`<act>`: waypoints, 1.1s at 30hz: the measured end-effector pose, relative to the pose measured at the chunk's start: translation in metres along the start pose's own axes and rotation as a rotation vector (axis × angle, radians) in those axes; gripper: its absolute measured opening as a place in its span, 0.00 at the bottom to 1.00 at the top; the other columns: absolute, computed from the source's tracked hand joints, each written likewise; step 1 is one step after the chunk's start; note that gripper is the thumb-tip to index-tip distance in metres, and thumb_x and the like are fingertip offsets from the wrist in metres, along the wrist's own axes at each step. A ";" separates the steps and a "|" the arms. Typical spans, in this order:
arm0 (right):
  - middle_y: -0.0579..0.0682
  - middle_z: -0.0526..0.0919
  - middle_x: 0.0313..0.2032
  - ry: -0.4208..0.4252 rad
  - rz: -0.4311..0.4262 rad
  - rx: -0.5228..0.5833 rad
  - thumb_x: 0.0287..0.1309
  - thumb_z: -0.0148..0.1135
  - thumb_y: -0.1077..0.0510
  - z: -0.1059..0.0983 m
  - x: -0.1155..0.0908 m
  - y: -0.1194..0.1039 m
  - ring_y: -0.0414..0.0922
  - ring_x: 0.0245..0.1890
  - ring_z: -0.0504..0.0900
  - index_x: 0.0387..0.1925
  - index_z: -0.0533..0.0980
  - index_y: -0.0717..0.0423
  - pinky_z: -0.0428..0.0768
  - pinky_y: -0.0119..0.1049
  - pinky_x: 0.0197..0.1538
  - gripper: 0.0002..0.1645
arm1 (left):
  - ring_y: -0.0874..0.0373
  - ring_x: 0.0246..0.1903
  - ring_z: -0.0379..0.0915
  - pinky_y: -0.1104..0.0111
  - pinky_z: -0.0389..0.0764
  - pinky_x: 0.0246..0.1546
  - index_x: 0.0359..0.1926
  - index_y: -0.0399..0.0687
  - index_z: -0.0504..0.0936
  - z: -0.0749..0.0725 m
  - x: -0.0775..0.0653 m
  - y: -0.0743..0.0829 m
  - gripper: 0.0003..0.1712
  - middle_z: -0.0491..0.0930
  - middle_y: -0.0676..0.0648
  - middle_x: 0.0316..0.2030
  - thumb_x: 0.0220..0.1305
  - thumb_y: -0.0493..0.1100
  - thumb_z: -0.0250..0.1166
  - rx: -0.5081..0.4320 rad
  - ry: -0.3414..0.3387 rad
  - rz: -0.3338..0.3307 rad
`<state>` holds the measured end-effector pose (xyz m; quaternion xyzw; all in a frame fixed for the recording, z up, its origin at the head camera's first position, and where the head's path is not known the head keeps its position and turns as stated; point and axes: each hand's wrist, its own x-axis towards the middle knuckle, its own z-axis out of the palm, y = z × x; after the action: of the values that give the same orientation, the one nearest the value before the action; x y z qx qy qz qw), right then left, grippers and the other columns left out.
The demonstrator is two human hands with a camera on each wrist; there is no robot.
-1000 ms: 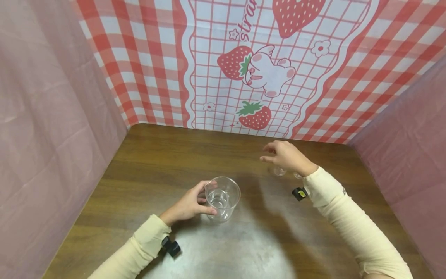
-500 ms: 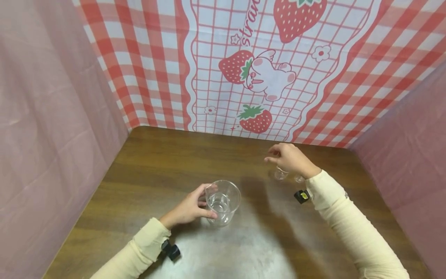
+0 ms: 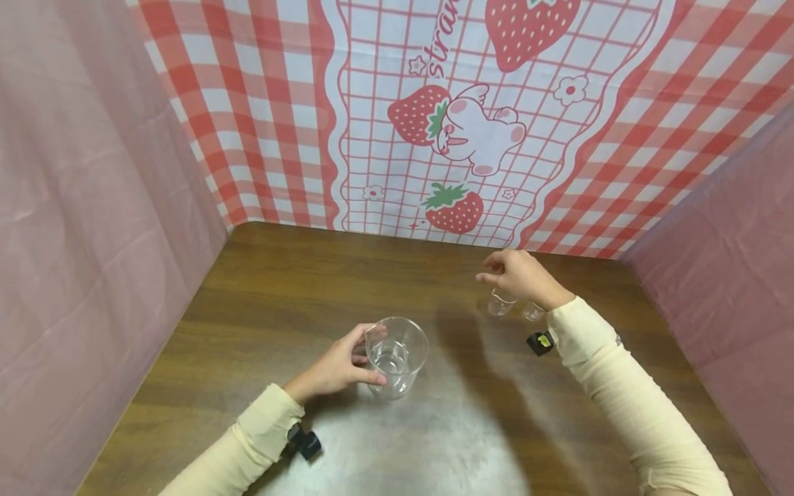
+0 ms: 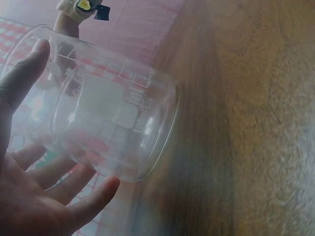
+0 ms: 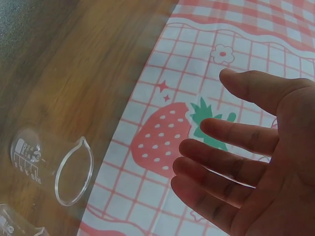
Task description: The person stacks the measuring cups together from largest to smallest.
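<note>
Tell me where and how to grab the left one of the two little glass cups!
Grip the left little beaker by its wall just below the rim, probably best from above, thumb and fingers on opposite sides. It stands upright, mouth up. The other little beaker stands close on its right, so that side looks tight. Keep off the pouring lip.

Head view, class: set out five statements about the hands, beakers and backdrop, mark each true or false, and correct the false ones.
1. The left hand holds the large glass beaker. True.
2. Two small glass beakers are near the right hand. True.
3. The right hand grips a small beaker. False: it holds nothing.
4. The large glass beaker is upside down. False: its mouth faces up.
5. The backdrop has a strawberry print. True.
</note>
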<state>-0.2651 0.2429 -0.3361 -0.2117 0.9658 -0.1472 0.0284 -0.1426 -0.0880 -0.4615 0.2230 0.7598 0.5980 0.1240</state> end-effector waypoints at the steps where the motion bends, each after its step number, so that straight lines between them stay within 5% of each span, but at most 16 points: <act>1: 0.59 0.87 0.38 -0.002 -0.001 -0.002 0.60 0.66 0.50 0.000 0.000 0.001 0.52 0.39 0.84 0.46 0.80 0.66 0.84 0.50 0.46 0.22 | 0.34 0.64 0.65 0.51 0.79 0.60 0.67 0.35 0.61 0.000 0.000 0.000 0.49 0.65 0.32 0.67 0.47 0.40 0.77 0.000 -0.001 0.001; 33: 0.65 0.84 0.44 -0.059 0.067 0.008 0.57 0.67 0.53 0.009 0.001 0.029 0.59 0.46 0.82 0.50 0.77 0.68 0.81 0.55 0.51 0.25 | 0.34 0.64 0.64 0.51 0.79 0.60 0.67 0.35 0.61 -0.001 0.000 0.001 0.49 0.65 0.32 0.67 0.47 0.41 0.77 -0.009 0.001 0.002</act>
<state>-0.2768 0.2654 -0.3530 -0.1834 0.9705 -0.1435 0.0626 -0.1426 -0.0885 -0.4602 0.2230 0.7570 0.6015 0.1242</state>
